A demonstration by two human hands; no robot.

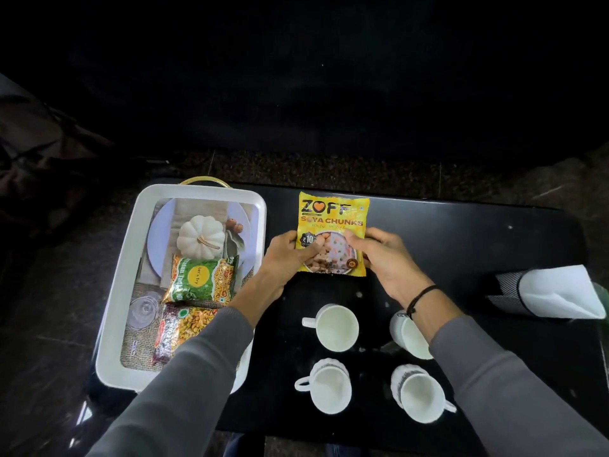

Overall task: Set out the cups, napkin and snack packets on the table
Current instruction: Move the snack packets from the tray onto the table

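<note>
A yellow soya chunks packet (333, 219) lies flat on the black table (478, 232), held at its lower corners by both hands: my left hand (286, 255) on its left side, my right hand (382, 255) on its right side. Several white cups stand on the table nearer to me, among them one cup (334, 326) below the packet, another cup (326, 387) in front of it and a third cup (418, 392) at the right. A white napkin (557, 291) in a dark holder lies at the right edge. A green snack packet (202, 280) and a red one (178, 331) rest in the white tray (125, 258).
The white tray has a printed pumpkin picture on its bottom and a gold handle (204, 181) at its far end; it sits on the table's left part. Dark stone floor surrounds the table. My grey sleeves cross the tray's near corner and one cup.
</note>
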